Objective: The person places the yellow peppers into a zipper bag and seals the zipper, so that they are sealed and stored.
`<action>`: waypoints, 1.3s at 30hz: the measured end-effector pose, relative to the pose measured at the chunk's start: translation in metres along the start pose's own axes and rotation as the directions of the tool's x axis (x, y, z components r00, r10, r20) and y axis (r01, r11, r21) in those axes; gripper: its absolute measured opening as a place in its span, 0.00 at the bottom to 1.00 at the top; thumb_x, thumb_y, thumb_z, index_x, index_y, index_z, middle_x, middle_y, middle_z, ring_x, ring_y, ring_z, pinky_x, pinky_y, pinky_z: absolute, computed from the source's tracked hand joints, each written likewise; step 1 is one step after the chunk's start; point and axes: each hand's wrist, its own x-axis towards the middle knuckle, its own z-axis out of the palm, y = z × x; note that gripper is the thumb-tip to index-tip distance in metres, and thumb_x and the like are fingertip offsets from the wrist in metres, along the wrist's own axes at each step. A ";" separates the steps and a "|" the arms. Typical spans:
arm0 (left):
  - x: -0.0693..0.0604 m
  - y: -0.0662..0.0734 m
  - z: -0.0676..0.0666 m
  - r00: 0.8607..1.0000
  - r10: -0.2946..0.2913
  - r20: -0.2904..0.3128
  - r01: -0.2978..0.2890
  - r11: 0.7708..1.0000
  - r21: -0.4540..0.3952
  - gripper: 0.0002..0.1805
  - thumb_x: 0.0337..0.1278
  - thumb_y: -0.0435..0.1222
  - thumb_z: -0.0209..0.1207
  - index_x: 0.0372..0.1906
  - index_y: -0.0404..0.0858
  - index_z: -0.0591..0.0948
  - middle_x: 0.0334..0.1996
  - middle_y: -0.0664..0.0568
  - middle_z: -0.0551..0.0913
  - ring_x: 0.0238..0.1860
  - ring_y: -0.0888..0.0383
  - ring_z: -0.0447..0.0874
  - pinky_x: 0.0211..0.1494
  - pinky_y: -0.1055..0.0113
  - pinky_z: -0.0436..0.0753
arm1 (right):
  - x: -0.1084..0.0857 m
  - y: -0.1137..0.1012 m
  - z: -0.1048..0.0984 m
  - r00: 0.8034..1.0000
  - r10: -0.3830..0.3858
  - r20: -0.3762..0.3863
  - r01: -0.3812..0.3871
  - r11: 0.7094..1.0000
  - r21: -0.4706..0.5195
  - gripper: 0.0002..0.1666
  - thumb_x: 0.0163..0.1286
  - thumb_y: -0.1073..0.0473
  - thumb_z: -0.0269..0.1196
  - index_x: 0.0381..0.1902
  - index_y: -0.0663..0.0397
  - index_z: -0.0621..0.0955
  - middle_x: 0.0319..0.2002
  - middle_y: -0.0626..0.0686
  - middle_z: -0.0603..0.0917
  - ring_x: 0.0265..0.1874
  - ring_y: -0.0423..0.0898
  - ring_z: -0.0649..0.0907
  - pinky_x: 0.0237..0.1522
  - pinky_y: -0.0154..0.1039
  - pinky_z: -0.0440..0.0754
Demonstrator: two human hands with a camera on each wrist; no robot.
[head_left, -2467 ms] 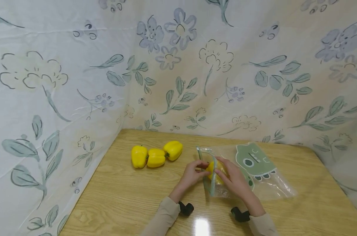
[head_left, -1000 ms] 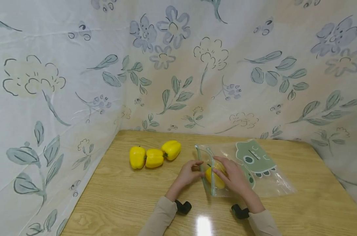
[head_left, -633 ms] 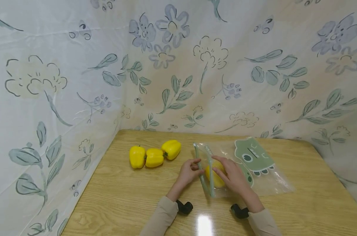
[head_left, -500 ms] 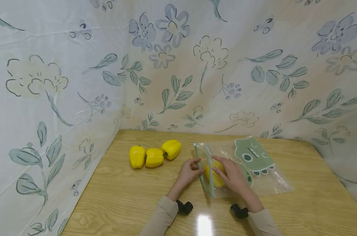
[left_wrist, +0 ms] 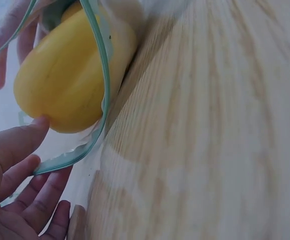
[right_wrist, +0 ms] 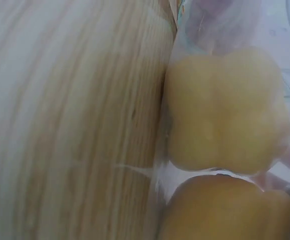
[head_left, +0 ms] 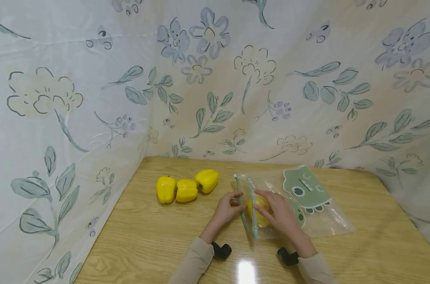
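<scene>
A clear zip bag point(head_left: 271, 180) with a green dinosaur print lies on the table, its green-edged mouth gaping to the left. Just inside the mouth is a yellow bell pepper point(head_left: 261, 215), large in the left wrist view point(left_wrist: 67, 75). The right wrist view shows this pepper point(right_wrist: 227, 112) through the plastic, with a second yellow rounded shape point(right_wrist: 225, 210) below it. My left hand point(head_left: 227, 209) pinches the near rim of the mouth, thumb tip beside the pepper. My right hand point(head_left: 280, 213) holds the other rim from above and partly hides the pepper.
Left of the bag, three yellow bell peppers point(head_left: 187, 190) lie in a row on the wooden table point(head_left: 147, 244). Floral cloth point(head_left: 200, 98) hangs behind and along the left side. A black wrist device point(head_left: 222, 251) sits at each sleeve.
The left fingers have drawn back from the pepper to the bag's rim. The pepper sits a little farther inside the mouth. In the last half second hardly anything moves.
</scene>
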 end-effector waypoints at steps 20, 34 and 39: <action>-0.003 0.017 -0.025 0.997 0.020 0.072 -0.033 0.982 0.187 0.22 0.57 0.40 0.61 0.57 0.42 0.75 0.53 0.45 0.74 0.52 0.50 0.76 0.54 0.57 0.77 | -0.001 0.003 -0.002 0.997 0.008 -0.073 -0.006 1.000 0.021 0.25 0.63 0.48 0.62 0.57 0.48 0.74 0.52 0.52 0.80 0.51 0.54 0.78 0.53 0.56 0.74; -0.004 0.043 -0.055 0.984 0.169 0.055 -0.178 0.917 0.357 0.19 0.60 0.38 0.58 0.56 0.41 0.76 0.54 0.47 0.76 0.55 0.49 0.74 0.58 0.55 0.74 | 0.000 0.004 -0.003 0.995 -0.017 -0.099 0.021 0.999 0.031 0.25 0.61 0.52 0.64 0.56 0.49 0.75 0.51 0.51 0.81 0.50 0.53 0.79 0.52 0.52 0.76; -0.004 0.049 -0.066 0.972 0.231 -0.038 -0.182 0.850 0.495 0.18 0.58 0.39 0.60 0.54 0.43 0.77 0.55 0.49 0.75 0.58 0.51 0.72 0.61 0.55 0.72 | 0.000 0.002 -0.002 0.997 -0.008 -0.083 0.010 0.999 0.032 0.24 0.62 0.49 0.62 0.56 0.49 0.75 0.51 0.51 0.81 0.49 0.52 0.79 0.53 0.54 0.73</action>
